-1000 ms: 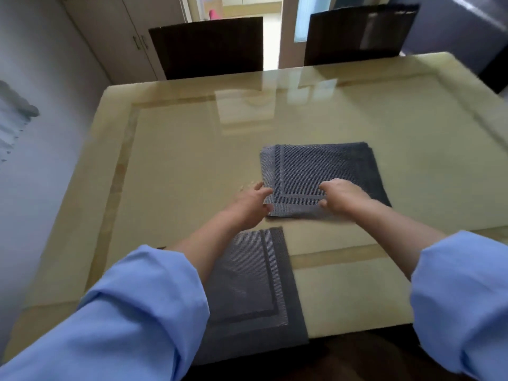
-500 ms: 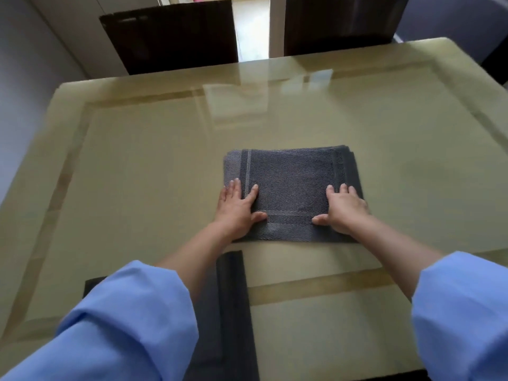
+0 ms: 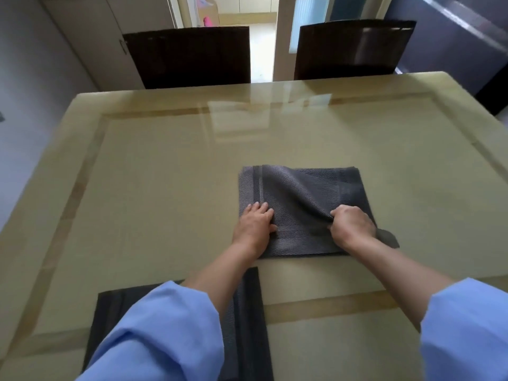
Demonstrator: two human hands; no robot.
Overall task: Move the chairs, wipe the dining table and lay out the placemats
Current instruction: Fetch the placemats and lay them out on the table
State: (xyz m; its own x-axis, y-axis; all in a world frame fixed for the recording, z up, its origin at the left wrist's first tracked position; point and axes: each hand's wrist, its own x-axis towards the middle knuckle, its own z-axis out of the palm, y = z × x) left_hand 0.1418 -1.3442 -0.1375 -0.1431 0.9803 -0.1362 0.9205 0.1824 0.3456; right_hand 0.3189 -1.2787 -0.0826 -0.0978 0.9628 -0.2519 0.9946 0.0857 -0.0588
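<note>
A stack of dark grey woven placemats (image 3: 299, 199) lies in the middle of the glossy beige dining table (image 3: 154, 188). My left hand (image 3: 254, 225) presses flat on the stack's near left corner, fingers straight. My right hand (image 3: 351, 225) pinches the top placemat near its front right corner and lifts it, so the mat bulges up in a fold. Another dark placemat (image 3: 247, 320) lies flat at the near table edge, partly hidden under my left forearm and blue sleeve.
Two dark chairs (image 3: 189, 56) (image 3: 351, 48) stand pushed against the table's far side. A cupboard (image 3: 90, 37) is at the back left, a doorway between the chairs, and a dark cabinet (image 3: 461, 42) at the back right.
My right hand went from resting flat on the stack to pinching the top placemat and pulling it up. My left hand stays pressed on the stack. The view tilted up slightly.
</note>
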